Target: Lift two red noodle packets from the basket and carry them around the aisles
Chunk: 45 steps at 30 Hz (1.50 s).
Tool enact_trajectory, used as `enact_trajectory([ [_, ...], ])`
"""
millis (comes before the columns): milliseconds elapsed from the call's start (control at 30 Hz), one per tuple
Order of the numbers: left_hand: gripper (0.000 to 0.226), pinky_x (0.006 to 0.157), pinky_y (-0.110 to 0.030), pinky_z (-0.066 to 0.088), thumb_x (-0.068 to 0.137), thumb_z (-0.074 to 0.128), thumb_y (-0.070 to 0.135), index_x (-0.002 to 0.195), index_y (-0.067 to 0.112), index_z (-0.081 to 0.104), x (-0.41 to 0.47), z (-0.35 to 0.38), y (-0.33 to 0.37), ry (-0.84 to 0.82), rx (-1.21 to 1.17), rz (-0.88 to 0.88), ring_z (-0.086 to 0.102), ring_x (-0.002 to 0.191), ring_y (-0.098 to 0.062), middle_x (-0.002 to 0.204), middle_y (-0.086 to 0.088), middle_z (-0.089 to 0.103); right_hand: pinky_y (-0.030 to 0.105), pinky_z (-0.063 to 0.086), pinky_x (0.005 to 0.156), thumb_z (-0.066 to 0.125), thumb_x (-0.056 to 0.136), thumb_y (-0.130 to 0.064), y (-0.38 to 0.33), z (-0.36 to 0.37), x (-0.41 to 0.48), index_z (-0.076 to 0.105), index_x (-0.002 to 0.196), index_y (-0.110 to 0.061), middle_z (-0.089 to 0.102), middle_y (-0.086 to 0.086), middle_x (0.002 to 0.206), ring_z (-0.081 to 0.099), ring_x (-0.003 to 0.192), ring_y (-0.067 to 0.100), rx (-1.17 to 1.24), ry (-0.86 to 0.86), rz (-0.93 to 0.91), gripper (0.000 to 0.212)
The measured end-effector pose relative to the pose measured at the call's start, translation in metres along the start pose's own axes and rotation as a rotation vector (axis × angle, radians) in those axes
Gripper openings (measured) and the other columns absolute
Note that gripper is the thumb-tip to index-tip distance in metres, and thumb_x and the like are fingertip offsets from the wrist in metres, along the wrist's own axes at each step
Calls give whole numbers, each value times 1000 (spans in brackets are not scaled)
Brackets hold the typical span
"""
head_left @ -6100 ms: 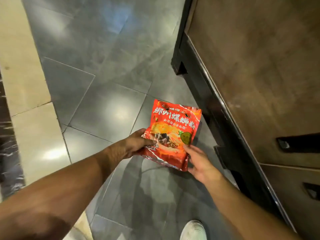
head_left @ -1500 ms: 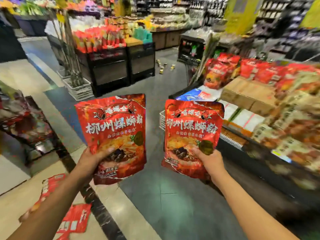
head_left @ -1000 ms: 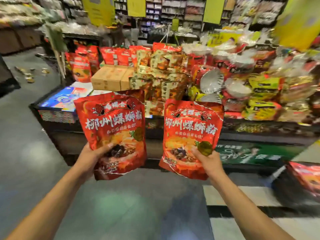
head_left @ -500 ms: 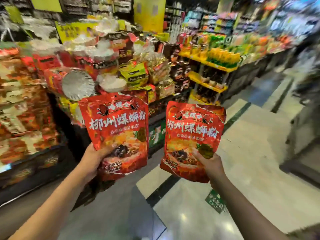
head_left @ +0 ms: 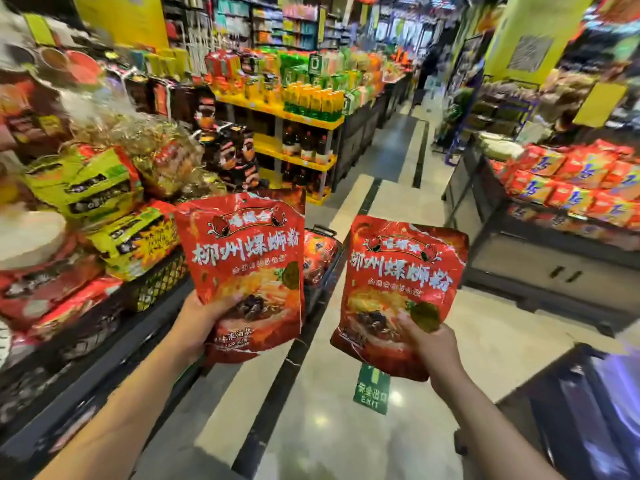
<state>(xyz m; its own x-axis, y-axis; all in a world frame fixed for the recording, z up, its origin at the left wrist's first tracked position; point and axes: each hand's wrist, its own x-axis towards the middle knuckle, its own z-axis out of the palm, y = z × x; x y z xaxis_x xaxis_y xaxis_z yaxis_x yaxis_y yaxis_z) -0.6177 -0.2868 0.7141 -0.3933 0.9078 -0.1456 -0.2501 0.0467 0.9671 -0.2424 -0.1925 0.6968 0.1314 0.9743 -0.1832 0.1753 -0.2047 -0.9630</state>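
Two red noodle packets with white Chinese lettering are held up in front of me. My left hand [head_left: 197,323] grips the left packet [head_left: 246,258] by its lower left corner, thumb on the front. My right hand [head_left: 429,344] pinches the right packet [head_left: 398,282] at its lower edge, thumb beside the round green sticker. Both packets stand upright, side by side and apart, over a shop aisle.
A display of snack bags [head_left: 104,209] lines the left side, with a yellow shelf of bottles [head_left: 304,133] behind. A black basket [head_left: 320,261] with red packets sits behind the left packet. A stand of red packets [head_left: 571,188] is right. A green EXIT sign [head_left: 371,393] marks the floor.
The view has kept turning right, from the snack display to looking down the aisle. Both hands hold their packets in the same pose.
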Motion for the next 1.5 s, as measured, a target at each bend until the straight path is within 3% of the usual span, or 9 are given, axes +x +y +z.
enact_trajectory([
  [133,42,89,-48,59,86,79,12,124,22,64,54,33,-10,-66,11,-26,76,97,-33,110,-6,79,42,63,80,87,81,-32,1,-11,41,75,108,-11,80,5,93,78,83,26,32,70,31,36],
  [300,81,97,-58,55,57,95,39,129,22,63,124,79,-22,-144,15,-71,75,102,-40,116,-11,77,43,62,82,85,82,-35,3,-21,107,74,108,-14,80,6,96,77,85,28,56,109,60,35],
  [500,60,95,-56,56,72,92,24,125,22,64,220,157,-37,-140,7,-51,75,100,-37,115,-10,77,50,61,88,85,82,-37,-5,-36,225,72,110,-17,79,5,99,77,88,28,67,87,55,37],
  [600,55,80,-45,61,75,85,21,126,20,62,263,198,-36,-105,-30,-71,77,95,-35,114,-11,77,51,61,90,84,80,-43,-18,-39,290,70,116,-18,78,2,103,76,91,27,44,47,49,45],
  [833,86,82,-43,58,45,100,48,119,22,64,357,259,-31,-32,-3,-42,77,93,-32,108,-7,79,49,59,93,83,82,-44,-54,-32,430,69,114,-21,77,0,107,74,96,26,-4,-32,31,42],
  [900,107,84,-45,58,30,101,58,122,18,65,384,265,-32,-7,14,-47,77,93,-34,108,-8,79,46,60,90,84,82,-42,-64,-21,463,68,111,-23,77,0,106,74,94,25,0,-49,25,38],
  [1033,109,90,-51,58,33,101,56,127,17,63,441,267,-32,22,4,-70,76,97,-36,112,-10,78,49,60,90,86,80,-42,-79,11,529,70,113,-22,77,1,106,75,94,25,-38,-83,17,41],
  [1267,63,88,-49,58,65,96,31,120,21,65,561,255,-20,112,-45,-60,75,96,-34,111,-8,78,49,60,92,84,83,-40,-115,100,646,70,115,-15,77,4,106,74,94,26,-80,-164,2,43],
  [1500,93,88,-52,57,46,99,52,125,20,61,676,230,15,134,-28,-64,76,93,-36,111,-10,78,43,60,87,82,85,-40,-162,188,744,69,112,-20,76,-1,104,74,93,22,-99,-259,-51,36],
])
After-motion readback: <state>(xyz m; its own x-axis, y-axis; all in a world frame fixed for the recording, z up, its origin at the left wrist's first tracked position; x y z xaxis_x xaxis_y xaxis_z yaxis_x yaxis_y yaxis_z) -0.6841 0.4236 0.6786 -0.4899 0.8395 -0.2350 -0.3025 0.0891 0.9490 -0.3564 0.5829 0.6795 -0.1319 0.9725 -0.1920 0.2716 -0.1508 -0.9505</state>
